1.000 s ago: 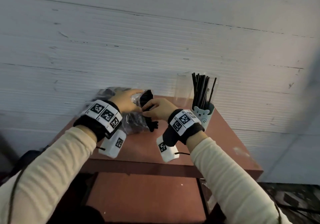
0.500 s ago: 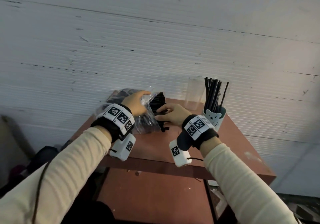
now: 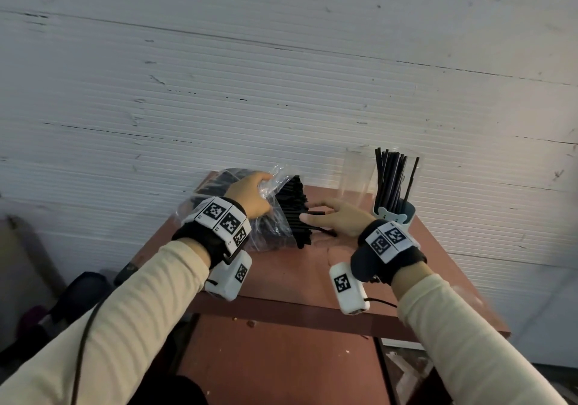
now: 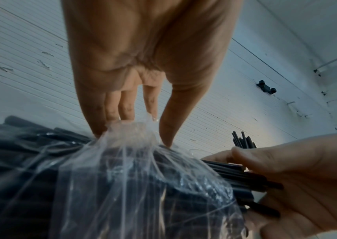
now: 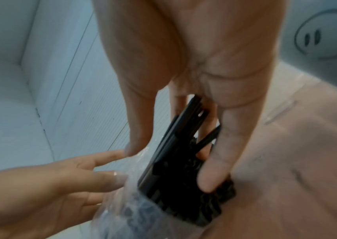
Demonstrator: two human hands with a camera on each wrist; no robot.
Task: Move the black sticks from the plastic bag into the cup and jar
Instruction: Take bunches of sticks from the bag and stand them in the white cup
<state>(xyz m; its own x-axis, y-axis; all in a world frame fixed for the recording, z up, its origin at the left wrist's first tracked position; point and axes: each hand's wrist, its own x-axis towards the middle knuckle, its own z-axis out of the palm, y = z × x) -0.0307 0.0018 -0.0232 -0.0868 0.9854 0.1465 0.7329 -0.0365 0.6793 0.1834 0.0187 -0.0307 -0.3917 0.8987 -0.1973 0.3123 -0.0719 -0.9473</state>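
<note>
A clear plastic bag (image 3: 272, 229) full of black sticks (image 3: 294, 207) lies on the red-brown table (image 3: 281, 276). My left hand (image 3: 259, 182) pinches the top of the bag (image 4: 130, 132) and holds it down. At the bag's open mouth, my right hand (image 3: 308, 217) pinches several sticks (image 5: 192, 122) that stick partway out. To the right, a bear-faced cup (image 3: 394, 215) holds a bunch of upright sticks (image 3: 392, 179). An empty clear jar (image 3: 359, 173) stands just left of it, by the wall.
The table stands against a white ribbed wall (image 3: 281, 76), with a lower shelf (image 3: 281, 361) beneath its front edge. Dark things lie on the floor at the left (image 3: 78, 295). Bare tabletop shows in front of the bag and cup.
My right hand has drawn to the right from the bag's mouth, with several sticks sliding out in its pinch. The left hand stays on the bag. The head view has shifted.
</note>
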